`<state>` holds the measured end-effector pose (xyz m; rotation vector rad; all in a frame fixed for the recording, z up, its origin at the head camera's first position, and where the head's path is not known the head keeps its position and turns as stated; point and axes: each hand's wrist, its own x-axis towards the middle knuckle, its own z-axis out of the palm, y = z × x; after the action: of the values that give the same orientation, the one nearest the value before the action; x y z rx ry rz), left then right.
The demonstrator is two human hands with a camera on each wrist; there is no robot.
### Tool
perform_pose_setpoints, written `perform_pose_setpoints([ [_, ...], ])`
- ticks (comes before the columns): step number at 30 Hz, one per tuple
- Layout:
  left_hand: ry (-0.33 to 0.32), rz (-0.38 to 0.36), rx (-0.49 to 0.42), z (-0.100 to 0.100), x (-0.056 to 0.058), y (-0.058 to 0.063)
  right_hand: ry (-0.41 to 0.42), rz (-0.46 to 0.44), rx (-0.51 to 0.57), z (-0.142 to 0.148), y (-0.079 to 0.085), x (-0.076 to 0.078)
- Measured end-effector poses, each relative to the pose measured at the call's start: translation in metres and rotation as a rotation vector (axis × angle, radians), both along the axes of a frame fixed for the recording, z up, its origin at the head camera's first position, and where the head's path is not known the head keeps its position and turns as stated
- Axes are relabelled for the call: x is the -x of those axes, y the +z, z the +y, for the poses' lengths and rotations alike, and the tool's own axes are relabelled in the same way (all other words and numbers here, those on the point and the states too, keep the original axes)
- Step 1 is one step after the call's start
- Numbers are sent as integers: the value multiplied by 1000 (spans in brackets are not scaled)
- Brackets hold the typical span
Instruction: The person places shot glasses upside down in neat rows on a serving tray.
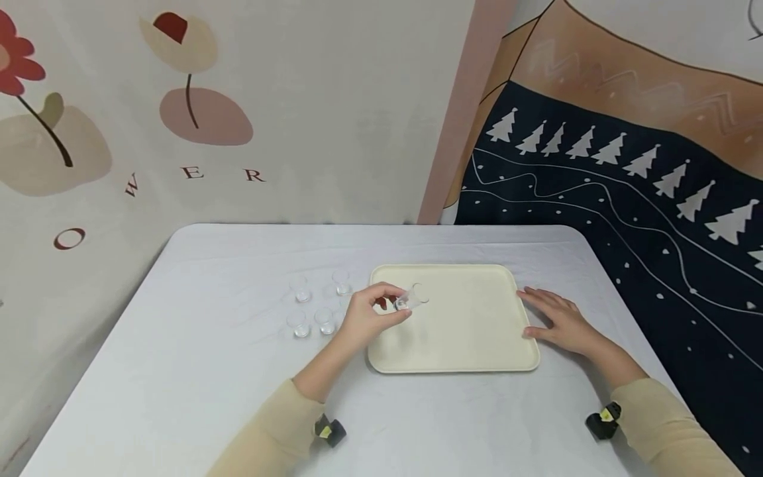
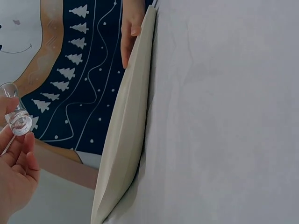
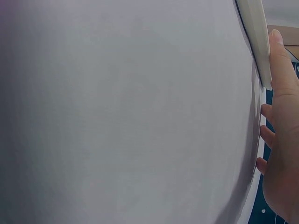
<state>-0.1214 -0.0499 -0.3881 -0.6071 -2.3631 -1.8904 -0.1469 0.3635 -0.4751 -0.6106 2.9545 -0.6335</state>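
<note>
Thumb and fingers of my left hand (image 1: 368, 317) pinch a small clear glass (image 1: 411, 299), held tilted over the left part of a cream tray (image 1: 467, 324). In the left wrist view the thick base of the glass (image 2: 21, 123) faces the camera. My right hand (image 1: 563, 322) lies at the tray's right edge, fingers extended, with thumb and fingertips touching the rim. From the right wrist view, the thumb of the right hand (image 3: 284, 121) lies along the tray's side (image 3: 258, 37).
Several more small clear glasses stand upright left of the tray, among them a front one (image 1: 325, 322) and a back one (image 1: 342, 285) close to my left hand. A white cloth covers the table (image 1: 197, 371). Printed curtains (image 1: 334, 119) hang behind it.
</note>
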Motion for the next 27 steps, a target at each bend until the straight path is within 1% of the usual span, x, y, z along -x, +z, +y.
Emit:
perform_pose_setpoints([
  [2, -4, 6, 11, 3, 2, -2, -1, -7, -6, 0, 0, 0],
  [4, -9, 13, 18, 7, 9, -12, -6, -14, -10, 0, 1, 1],
  [9, -18, 37, 4, 17, 27, -40, -14, -34, -8, -1, 1, 2],
  [10, -20, 41, 4, 18, 29, -43, -14, -36, -4, -1, 1, 2],
  [14, -28, 57, 7, 25, 33, -48, -13, -34, -6, -1, 1, 2],
  [19, -29, 94, 21, 33, 38, -50, -11, -25, -10, 0, 0, 2],
  [23, -29, 88, 54, 40, 42, -51, -9, -32, -1, 0, 0, 2],
  [27, -38, 78, 70, 47, 44, -49, -10, -35, 1, -1, 0, 2],
])
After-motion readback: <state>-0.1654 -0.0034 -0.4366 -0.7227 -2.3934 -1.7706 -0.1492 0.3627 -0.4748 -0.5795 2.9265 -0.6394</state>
